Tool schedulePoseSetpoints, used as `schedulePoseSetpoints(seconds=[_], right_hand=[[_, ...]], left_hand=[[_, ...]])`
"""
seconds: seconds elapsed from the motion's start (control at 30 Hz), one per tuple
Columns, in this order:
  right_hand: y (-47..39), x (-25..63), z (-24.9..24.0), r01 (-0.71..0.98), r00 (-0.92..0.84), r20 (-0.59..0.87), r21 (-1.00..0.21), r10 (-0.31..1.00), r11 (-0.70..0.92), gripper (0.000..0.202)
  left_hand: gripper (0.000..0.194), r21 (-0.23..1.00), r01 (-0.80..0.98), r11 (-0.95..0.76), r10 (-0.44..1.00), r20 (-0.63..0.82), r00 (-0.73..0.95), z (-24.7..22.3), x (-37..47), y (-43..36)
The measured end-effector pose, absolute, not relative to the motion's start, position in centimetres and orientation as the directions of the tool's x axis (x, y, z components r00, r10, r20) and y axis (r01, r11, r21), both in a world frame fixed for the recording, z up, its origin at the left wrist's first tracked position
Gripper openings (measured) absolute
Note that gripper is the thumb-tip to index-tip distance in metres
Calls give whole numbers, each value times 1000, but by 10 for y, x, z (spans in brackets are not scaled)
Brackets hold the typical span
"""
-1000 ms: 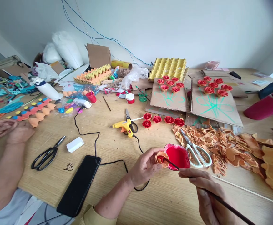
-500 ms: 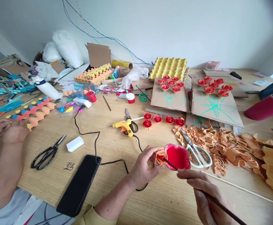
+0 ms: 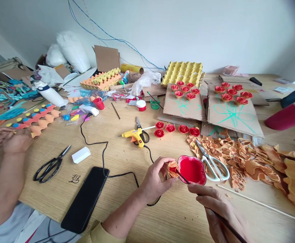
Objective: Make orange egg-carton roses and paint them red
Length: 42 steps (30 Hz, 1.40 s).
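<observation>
Between the thumb and fingers of my left hand [image 3: 155, 180] is an orange paper flower [image 3: 173, 169] with red paint in its middle. My right hand [image 3: 219, 206] grips a dark thin paintbrush [image 3: 228, 223] like a pen, and its tip reaches into the flower's centre. Just right of the flower stands a scalloped dish of red paint [image 3: 191, 169], partly behind the brush. White-handled scissors [image 3: 214, 167] lie beside the dish, on orange scraps [image 3: 238, 158]. Several red-painted flowers [image 3: 170, 128] sit on the table beyond my hands.
A yellow glue gun [image 3: 136, 137] with a black cord lies near the middle. Left are a phone [image 3: 85, 199], black scissors [image 3: 51, 167] and a white box [image 3: 81, 155]. Cardboard sheets [image 3: 235, 116] bear red flowers. Another person's hands [image 3: 18, 140] work at the far left.
My right hand and the paintbrush have shifted slightly left, the tip staying in the flower. The flower has tilted a little in my left hand. The other person's fingers have moved slightly.
</observation>
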State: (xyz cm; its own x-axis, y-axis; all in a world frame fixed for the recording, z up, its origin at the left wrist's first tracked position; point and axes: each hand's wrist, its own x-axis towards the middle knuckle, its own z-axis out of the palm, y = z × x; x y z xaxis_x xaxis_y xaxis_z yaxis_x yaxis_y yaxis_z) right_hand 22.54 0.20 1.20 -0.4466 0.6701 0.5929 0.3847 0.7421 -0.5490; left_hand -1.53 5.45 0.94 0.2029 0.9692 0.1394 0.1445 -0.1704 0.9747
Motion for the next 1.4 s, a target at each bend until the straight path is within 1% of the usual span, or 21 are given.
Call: schedulePoseSetpoints(seconds=[0.13,0.23,0.33,0.47,0.53,0.7,1.0,1.2,1.23,1.3,1.4], right_hand=[[1,227,13,380,-424,600,-562,678,735,28],[5,226,15,397,-380,627,-553,680,732,24],[11,221,20,414,-335,640,-559,691,718,24],[15,217,23,467,-237,619,-603,749,647,25],[15,218,22,506,-224,590,-610,775,610,23],[18,219,20,567,-215,566,-592,796,573,20],[22,217,25,639,-218,600,-509,770,577,17],[21,220,22,653,-164,614,-519,772,552,16],[20,220,21,647,-162,606,-530,779,548,16],[17,221,20,595,-130,592,-595,795,540,18],[13,220,20,427,-25,598,-718,801,550,21]], left_hand=[[42,970,157,-186,971,157,181,7,-15,55],[41,972,161,-169,978,144,153,5,-16,55],[42,976,155,-155,981,133,143,4,-15,55],[41,979,144,-142,982,122,144,4,-14,54],[41,983,117,-141,981,123,149,4,-14,55],[38,993,38,-113,978,105,182,6,-15,56],[41,999,-29,-35,978,40,205,6,-15,56],[37,998,-52,-36,973,47,225,5,-15,57],[36,998,-47,-31,974,41,222,6,-14,57],[35,999,-35,-17,976,24,217,8,-14,57],[37,1000,-10,-12,979,14,204,12,-14,57]])
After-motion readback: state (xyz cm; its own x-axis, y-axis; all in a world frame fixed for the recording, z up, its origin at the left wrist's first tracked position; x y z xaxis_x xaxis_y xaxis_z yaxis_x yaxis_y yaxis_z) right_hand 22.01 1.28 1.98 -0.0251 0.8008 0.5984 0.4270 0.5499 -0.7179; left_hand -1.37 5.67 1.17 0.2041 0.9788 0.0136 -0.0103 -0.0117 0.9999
